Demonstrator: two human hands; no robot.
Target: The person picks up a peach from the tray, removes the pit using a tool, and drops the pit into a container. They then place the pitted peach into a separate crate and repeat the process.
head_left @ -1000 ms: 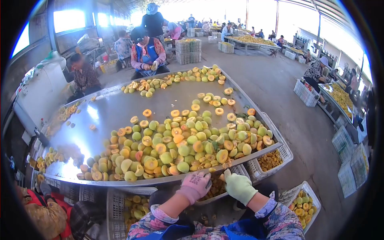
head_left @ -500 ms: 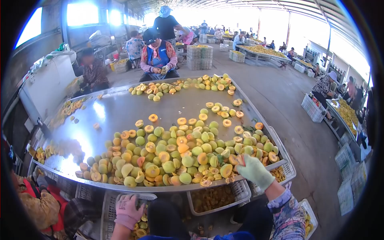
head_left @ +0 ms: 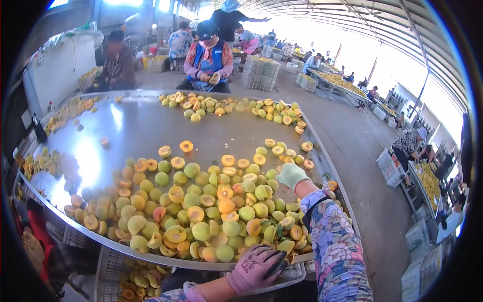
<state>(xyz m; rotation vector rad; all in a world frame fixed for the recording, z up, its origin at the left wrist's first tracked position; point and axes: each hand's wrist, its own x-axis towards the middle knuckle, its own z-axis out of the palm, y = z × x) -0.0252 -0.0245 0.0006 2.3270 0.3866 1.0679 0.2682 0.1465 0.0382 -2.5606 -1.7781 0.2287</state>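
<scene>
A heap of halved yellow-green fruit, like peaches or apricots (head_left: pixel 201 231), covers the near part of a metal-topped table (head_left: pixel 136 136). Several halves lie cut side up with orange flesh or a pit showing. My right hand (head_left: pixel 293 176), in a pale green glove, reaches over the right side of the heap. Its fingers stretch forward, their tips partly hidden, with no fruit visible in them. At the near rim, my left hand (head_left: pixel 257 268) wears a pink glove with dark fingers. Those fingers extend apart beside the fruit at the edge, and nothing shows in the grip.
Beneath the table's near edge is a crate of fruit halves (head_left: pixel 143 279). Opposite me sits a person in a blue vest (head_left: pixel 209 63), hands together. Another person (head_left: pixel 118 60) is at the far left. Stacked crates (head_left: pixel 260 73) and other fruit tables (head_left: pixel 337 80) stand behind.
My left hand has risen from the crate below to the table's near edge and moved right. My right hand has moved farther over the table; the reddish piece at its fingers no longer shows.
</scene>
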